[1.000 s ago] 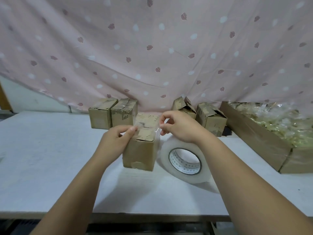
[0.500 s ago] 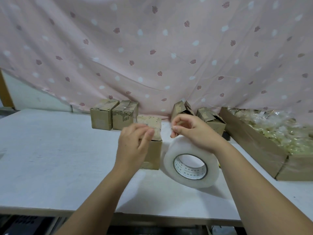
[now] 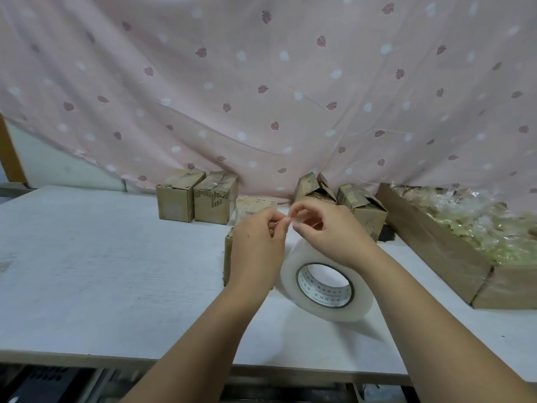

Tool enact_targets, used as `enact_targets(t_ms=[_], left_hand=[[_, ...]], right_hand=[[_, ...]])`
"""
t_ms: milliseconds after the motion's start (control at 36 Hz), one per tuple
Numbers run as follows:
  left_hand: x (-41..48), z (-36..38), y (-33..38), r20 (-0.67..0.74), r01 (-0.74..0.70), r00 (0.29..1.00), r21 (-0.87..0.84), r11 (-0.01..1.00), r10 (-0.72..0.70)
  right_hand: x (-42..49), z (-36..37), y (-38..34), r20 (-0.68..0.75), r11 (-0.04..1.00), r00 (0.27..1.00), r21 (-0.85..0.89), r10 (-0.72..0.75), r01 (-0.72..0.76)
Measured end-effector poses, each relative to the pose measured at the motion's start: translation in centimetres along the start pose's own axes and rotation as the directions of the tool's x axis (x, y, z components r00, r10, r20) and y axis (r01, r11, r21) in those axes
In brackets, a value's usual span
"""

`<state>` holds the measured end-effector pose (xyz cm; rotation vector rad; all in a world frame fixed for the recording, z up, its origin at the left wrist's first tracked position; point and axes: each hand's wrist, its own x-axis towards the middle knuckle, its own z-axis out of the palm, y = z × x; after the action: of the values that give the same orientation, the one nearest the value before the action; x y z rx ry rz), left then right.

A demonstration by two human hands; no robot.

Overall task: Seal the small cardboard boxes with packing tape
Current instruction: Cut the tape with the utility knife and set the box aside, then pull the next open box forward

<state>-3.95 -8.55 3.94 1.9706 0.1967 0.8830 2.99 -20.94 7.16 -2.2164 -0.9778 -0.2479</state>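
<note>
Pinching above clear tape roll (image 3: 325,286), cardboard box (image 3: 228,257)

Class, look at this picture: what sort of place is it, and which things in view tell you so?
Probably a small home or workshop packing station. Small cardboard boxes line a plain white table, a big tape roll stands ready, and an open carton holds plastic-wrapped goods. A hung bedsheet suggests a makeshift setup.

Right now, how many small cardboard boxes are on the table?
5. Two closed boxes, one beside the other, back left; one behind the left hand; two with raised flaps, and, back right. None seem hidden.
</note>
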Motion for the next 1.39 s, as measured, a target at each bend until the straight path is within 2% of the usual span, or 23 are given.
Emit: enact_targets(t_ms=[83,167,250,306,361,389,444,528,583,667,806,944,1028,1083,1167,1278,1389], left_hand=[[0.1,0.0,0.1,-0.010,-0.021,1.000,0.019,1.000,0.021],[0.3,-0.3,0.3,0.022,0.000,1.000,0.059,0.998,-0.002],[0.6,-0.8,0.4,0.026,0.061,0.998,0.032,0.998,-0.061],[0.8,-1.3,0.4,0.032,0.071,0.997,-0.001,0.997,-0.071],[0.8,-1.6,0.4,0.063,0.068,0.996,0.014,0.998,-0.068],[0.7,-1.7,0.4,0.076,0.075,0.994,0.017,0.997,-0.076],[0.6,-1.7,0.4,0.072,0.083,0.994,0.009,0.997,-0.083],[0.6,-1.8,0.5,0.039,0.067,0.997,0.002,0.998,-0.067],[0.5,-1.7,0.7,0.047,0.060,0.997,0.008,0.998,-0.060],[0.3,-1.4,1.1,0.058,0.045,0.997,0.045,0.998,-0.048],[0.3,-1.2,1.7,0.060,0.039,0.997,0.064,0.997,-0.043],[0.3,-1.6,2.0,0.047,0.011,0.999,0.101,0.995,-0.016],[0.0,-1.6,1.3,0.046,0.148,0.988,-0.074,0.986,-0.145],[0.0,-2.0,0.5,0.018,0.250,0.967,-0.215,0.944,-0.253],[0.7,-3.4,0.0,-0.062,0.310,0.929,-0.403,0.861,-0.364],[1.3,-5.1,-0.5,-0.094,0.302,0.925,-0.409,0.861,-0.368],[1.5,-6.0,-1.6,-0.140,0.308,0.912,-0.389,0.868,-0.386]], right_hand=[[-0.2,-0.2,0.1,-0.044,1.000,0.999,-0.016,-0.026,0.025],[-0.3,-0.3,0.3,-0.245,0.994,0.969,-0.112,-0.043,0.016],[-1.1,-0.1,0.4,-0.547,0.967,0.823,-0.255,-0.153,0.011],[-2.0,-0.1,0.8,-0.666,0.974,0.729,-0.227,-0.157,0.003],[-3.3,-0.3,1.5,-0.727,0.985,0.672,-0.172,-0.142,0.023],[-4.1,-0.4,2.1,-0.733,0.987,0.665,-0.155,-0.142,0.040],[-5.9,-0.3,3.4,-0.677,0.991,0.726,-0.125,-0.122,0.051],[-8.5,0.5,5.4,-0.460,0.999,0.887,0.012,0.037,-0.036],[-9.9,1.5,6.1,-0.288,0.985,0.943,0.094,0.167,-0.145],[-11.1,3.0,6.4,-0.129,0.911,0.935,0.304,0.330,-0.280],[-10.8,3.4,6.8,-0.064,0.777,0.858,0.463,0.510,-0.428],[-10.7,3.2,5.7,-0.180,0.774,0.833,0.510,0.524,-0.376],[-10.7,1.9,5.4,-0.305,0.799,0.800,0.506,0.517,-0.324],[-10.2,0.8,5.3,-0.367,0.839,0.792,0.447,0.488,-0.310],[-9.2,-0.1,5.3,-0.433,0.876,0.771,0.343,0.467,-0.338],[-8.4,0.1,5.4,-0.463,0.883,0.754,0.302,0.466,-0.360],[-7.6,-0.1,4.5,-0.513,0.905,0.748,0.295,0.421,-0.308]])
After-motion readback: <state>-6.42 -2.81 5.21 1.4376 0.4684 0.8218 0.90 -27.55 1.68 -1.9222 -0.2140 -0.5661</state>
